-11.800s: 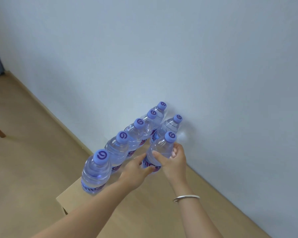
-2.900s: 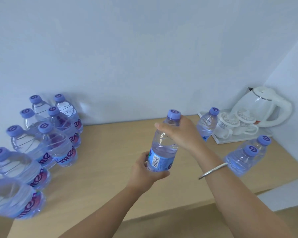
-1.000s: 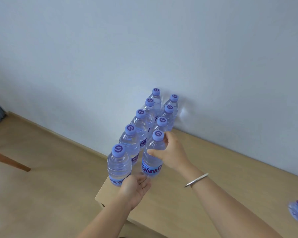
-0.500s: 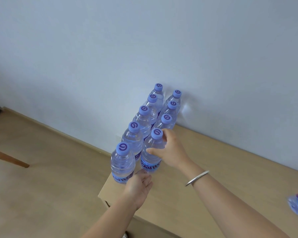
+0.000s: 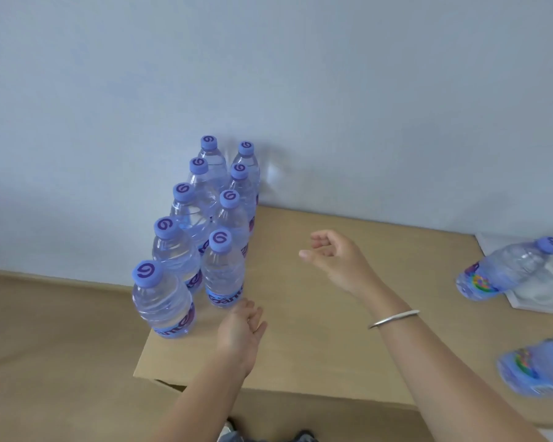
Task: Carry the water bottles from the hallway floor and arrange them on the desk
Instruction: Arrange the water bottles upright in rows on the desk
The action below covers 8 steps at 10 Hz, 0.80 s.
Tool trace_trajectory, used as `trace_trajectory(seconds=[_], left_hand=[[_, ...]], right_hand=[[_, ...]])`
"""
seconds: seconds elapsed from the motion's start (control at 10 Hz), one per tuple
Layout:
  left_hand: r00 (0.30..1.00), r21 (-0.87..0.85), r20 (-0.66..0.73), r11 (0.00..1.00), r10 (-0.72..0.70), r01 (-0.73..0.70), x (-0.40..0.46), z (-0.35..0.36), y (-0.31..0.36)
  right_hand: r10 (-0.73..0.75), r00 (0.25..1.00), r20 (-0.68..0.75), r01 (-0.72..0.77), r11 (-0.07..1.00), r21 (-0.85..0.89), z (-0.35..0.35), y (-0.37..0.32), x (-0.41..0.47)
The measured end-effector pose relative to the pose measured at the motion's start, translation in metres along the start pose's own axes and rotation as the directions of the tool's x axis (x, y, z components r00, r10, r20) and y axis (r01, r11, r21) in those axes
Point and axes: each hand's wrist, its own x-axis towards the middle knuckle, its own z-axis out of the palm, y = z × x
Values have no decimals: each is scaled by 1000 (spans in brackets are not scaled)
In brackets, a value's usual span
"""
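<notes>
A pale blue-grey wall (image 5: 332, 90) fills the upper part of the view and meets a light wooden bench (image 5: 316, 330) along its far edge; the bench's left end stops short of a tan floor (image 5: 45, 330) that runs along the wall below. A white tray (image 5: 530, 298) lies at the bench's far right, partly cut by the frame. Nine water bottles (image 5: 201, 224) stand upright at the left end of the bench in two rows running from the front edge back to the wall, five in the left row and four in the right, bodies touching or just beside one another. Each is clear plastic with a blue-violet cap marked with a swirl and a label band low on the body. Two further bottles appear at the right edge, one (image 5: 505, 272) over the tray and one (image 5: 537, 365) lower, both blurred. The right hand (image 5: 339, 260) hovers above the bench, apart from the rows, its grip loosely open with fingers curled and holding nothing. The left hand (image 5: 240, 333) lies low over the bench with its grip open and empty, fingertips (image 5: 248, 306) just beside the base of the nearest bottle in the right row (image 5: 222, 272); contact cannot be confirmed. A silver bangle (image 5: 393, 319) sits on the right wrist.
</notes>
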Motion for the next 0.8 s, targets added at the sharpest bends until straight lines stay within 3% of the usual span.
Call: trace_trajectory(seconds=[0.2, 0.4, 0.6, 0.8], left_hand=[[992, 18, -126, 999, 30, -28, 5, 4, -9], [978, -20, -205, 999, 37, -42, 2, -10, -1], [975, -58, -222, 998, 19, -33, 5, -23, 11], [982, -112, -190, 994, -4, -17, 8, -20, 17]], right_hand=[[73, 997, 30, -72, 997, -14, -20, 24, -35], [-138, 962, 237, 158, 985, -68, 31, -24, -16], [-195, 898, 395, 271, 951, -148, 73, -54, 9], [-222, 903, 369, 305, 934, -185, 84, -49, 10]])
